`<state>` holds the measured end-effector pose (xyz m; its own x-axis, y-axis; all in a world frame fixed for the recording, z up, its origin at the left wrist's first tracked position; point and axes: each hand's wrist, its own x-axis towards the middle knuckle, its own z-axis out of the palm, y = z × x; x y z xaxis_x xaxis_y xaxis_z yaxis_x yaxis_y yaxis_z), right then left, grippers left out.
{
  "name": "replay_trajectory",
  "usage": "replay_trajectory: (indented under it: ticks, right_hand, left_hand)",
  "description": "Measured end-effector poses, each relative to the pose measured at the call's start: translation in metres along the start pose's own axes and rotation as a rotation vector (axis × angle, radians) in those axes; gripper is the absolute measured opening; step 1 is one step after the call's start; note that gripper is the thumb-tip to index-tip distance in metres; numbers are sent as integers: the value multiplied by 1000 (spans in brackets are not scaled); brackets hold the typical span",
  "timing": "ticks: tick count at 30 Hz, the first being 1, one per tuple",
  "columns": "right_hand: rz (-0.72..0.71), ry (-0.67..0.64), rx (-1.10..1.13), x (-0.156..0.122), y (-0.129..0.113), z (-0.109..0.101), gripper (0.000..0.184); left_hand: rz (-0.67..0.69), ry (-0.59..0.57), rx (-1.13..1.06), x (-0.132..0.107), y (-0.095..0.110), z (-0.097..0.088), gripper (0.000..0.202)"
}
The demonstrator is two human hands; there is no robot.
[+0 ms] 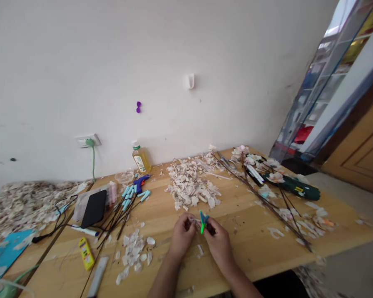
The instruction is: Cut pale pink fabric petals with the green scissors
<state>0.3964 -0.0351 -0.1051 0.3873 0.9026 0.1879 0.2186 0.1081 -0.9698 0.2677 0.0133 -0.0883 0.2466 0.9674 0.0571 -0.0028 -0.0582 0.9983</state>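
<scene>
Both my hands meet over the middle of the wooden table (242,256). My right hand (216,242) is closed around a small tool with blue and green handles (203,221), its tip pointing left. My left hand (182,236) pinches a small pale piece (194,221) against that tool; I cannot name the piece. A heap of pale shell fragments (192,186) lies just beyond my hands. A smaller scatter of shell pieces (133,250) lies to the left of my left hand.
Dark stems with light blue tips (127,203) and a blue glue gun (141,182) lie at left. A black phone (95,208), a yellow bottle (141,157), a yellow tube (86,253) and stems with shell flowers (267,186) sit around. A wall socket (87,140) is behind.
</scene>
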Motion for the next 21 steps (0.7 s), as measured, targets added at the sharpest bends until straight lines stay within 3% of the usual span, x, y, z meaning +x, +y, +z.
replay_trajectory:
  ticks: [11,21]
  right_hand:
    - [35,61,-56,1,1,4,29]
    - [22,85,-101,-2,2,2,35]
  left_hand:
    - [-63,42,-260,8,-11,-1,27]
    - [-105,43,-63,6,-11,-1,28]
